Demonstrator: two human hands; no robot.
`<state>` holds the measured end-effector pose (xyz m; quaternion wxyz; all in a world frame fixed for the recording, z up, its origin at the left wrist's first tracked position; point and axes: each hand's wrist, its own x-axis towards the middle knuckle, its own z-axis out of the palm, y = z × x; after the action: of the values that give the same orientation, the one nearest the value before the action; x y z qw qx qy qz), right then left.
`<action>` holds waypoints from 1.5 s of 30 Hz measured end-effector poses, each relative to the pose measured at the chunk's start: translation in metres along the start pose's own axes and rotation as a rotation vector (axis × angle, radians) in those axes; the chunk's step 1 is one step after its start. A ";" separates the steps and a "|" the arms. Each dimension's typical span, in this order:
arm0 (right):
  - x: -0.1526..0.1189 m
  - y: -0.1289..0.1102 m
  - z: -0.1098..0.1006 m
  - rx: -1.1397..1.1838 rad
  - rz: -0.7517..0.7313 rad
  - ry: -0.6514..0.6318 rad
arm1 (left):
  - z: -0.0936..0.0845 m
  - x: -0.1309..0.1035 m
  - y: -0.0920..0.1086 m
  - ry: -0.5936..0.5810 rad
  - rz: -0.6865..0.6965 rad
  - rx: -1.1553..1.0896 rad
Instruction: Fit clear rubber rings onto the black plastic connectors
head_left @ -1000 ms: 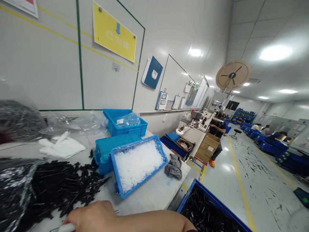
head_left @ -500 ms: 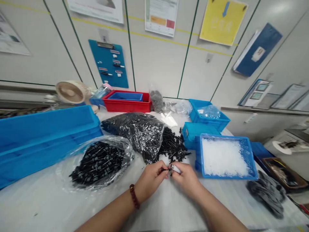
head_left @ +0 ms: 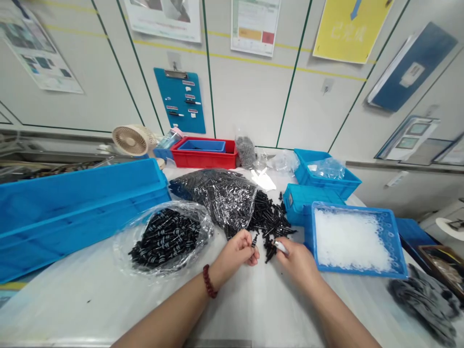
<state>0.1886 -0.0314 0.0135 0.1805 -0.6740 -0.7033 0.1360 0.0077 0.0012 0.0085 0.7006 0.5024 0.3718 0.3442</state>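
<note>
My left hand (head_left: pixel 237 252) pinches a small black rod-shaped part (head_left: pixel 254 240) with pale rings on it, held upright between thumb and fingers. In my right hand (head_left: pixel 299 261) is a short white cylindrical tool (head_left: pixel 281 247), its tip pointing at loose black parts (head_left: pixel 270 251) on the table. A gap now separates the two hands. Behind them lies a clear plastic bag (head_left: pixel 221 195) of black parts, spilling more parts to the right. Left of my left hand, an open clear bag (head_left: pixel 168 237) holds many black parts with pale rings. White rings (head_left: pixel 351 239) fill a blue bin to the right.
A long blue crate (head_left: pixel 79 203) stands at left. At the back are a red tray (head_left: pixel 205 159), a beige fan (head_left: pixel 130 140) and a blue bin (head_left: pixel 326 176) with plastic bags. Dark gray gloves or cloth (head_left: pixel 424 304) lie at the right edge.
My hands have moved apart; earlier they met around a black part. My right hand now reaches the loose parts with the tool. The view has shifted slightly left.
</note>
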 end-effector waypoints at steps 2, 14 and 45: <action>-0.001 -0.002 0.000 -0.109 -0.009 -0.070 | 0.000 -0.001 -0.001 -0.017 0.042 0.026; -0.002 -0.015 0.002 -0.335 0.004 -0.131 | -0.001 -0.006 -0.003 0.065 0.288 0.725; -0.004 -0.004 0.005 0.342 -0.284 0.002 | -0.008 -0.008 0.009 0.152 0.350 0.437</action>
<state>0.1830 -0.0356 0.0109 0.3105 -0.5278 -0.7576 0.2258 -0.0040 0.0004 0.0167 0.4760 0.6707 0.3963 0.4081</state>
